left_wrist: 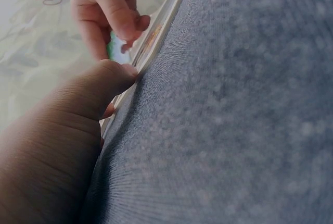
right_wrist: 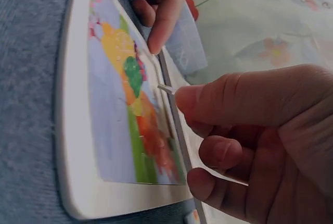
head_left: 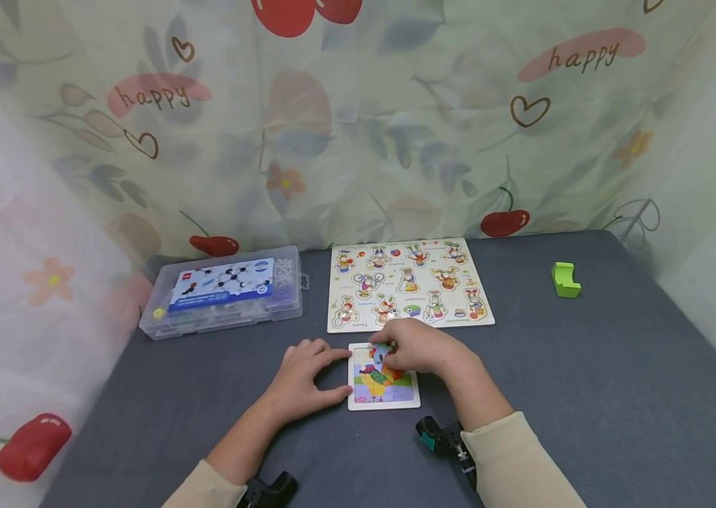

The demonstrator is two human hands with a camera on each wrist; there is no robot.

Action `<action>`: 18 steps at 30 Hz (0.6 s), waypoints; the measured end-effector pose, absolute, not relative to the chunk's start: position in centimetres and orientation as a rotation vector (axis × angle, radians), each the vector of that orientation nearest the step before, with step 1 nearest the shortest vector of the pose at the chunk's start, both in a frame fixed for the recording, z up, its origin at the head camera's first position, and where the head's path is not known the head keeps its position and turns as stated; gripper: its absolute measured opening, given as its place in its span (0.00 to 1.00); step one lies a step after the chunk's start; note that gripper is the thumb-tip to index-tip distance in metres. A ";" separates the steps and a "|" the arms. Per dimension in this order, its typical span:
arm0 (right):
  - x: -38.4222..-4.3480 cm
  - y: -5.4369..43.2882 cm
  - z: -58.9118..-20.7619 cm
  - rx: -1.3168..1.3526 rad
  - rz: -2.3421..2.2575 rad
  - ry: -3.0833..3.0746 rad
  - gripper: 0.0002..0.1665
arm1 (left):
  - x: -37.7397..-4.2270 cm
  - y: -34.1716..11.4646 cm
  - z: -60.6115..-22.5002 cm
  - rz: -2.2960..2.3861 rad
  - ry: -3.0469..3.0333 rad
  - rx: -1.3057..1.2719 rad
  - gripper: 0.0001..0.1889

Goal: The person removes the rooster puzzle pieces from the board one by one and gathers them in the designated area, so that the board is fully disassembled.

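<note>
A small white-framed jigsaw puzzle point(head_left: 386, 406) lies flat on the dark table, its picture partly filled in yellow, green, orange and purple. Along its left edge, my left hand point(head_left: 303, 377) rests with spread fingers, thumb near the lower corner and index finger near the upper one. Over the puzzle's upper part, my right hand point(head_left: 417, 346) pinches a thin puzzle piece point(right_wrist: 165, 88) between thumb and fingers. That piece is seen edge-on in the right wrist view, tilted above the frame. The right hand hides part of the puzzle's upper right side.
Just behind the puzzle lies a white board with animal figures point(head_left: 398, 282). A clear plastic case point(head_left: 221, 291) with a blue label stands at the back left. Far right sits a green block point(head_left: 565, 280). A patterned cloth point(head_left: 358, 141) hangs behind the table.
</note>
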State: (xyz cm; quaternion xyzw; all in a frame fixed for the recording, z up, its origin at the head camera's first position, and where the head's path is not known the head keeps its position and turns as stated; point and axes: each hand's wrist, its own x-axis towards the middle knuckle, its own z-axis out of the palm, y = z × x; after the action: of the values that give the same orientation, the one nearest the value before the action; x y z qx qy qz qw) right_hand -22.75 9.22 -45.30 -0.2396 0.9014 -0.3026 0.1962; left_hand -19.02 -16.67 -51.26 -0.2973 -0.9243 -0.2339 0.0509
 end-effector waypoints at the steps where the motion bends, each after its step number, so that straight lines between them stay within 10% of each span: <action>1: -22.7 9.3 -45.2 -0.672 -0.853 2.529 0.24 | -19.0 -16.7 -51.3 -0.712 -2.814 -0.906 0.28; 18: -21.4 10.7 -41.1 -0.780 -1.007 2.543 0.24 | -19.1 -16.7 -51.3 -0.702 -2.813 -0.910 0.29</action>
State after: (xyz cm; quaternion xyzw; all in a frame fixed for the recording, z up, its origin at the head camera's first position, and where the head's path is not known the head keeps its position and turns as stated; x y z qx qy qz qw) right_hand -21.39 10.70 -41.09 -0.2711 0.8842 -0.3503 0.1484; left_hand -19.07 -16.75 -51.33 -0.2991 -0.9245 -0.2305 0.0513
